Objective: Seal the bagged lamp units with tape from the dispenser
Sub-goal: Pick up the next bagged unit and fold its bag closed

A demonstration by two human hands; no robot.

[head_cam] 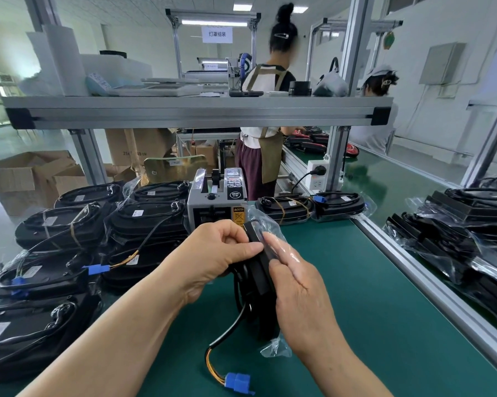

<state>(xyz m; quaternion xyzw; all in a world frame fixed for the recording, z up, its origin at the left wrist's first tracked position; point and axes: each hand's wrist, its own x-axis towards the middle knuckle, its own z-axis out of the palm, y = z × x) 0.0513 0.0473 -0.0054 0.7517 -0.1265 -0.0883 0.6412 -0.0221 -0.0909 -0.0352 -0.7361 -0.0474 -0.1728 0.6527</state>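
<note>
Green bench (370, 296) underlies the lamp (260, 277) held on edge, long axis pointing away at the dispenser (217, 202) just beyond; left grip (215, 253) pinches its top, right grip (298, 285) presses flat-fingered on the bag (270, 349).

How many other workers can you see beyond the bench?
2: a standing worker behind the tape dispenser, and a second worker farther right. Others may be hidden.
</note>
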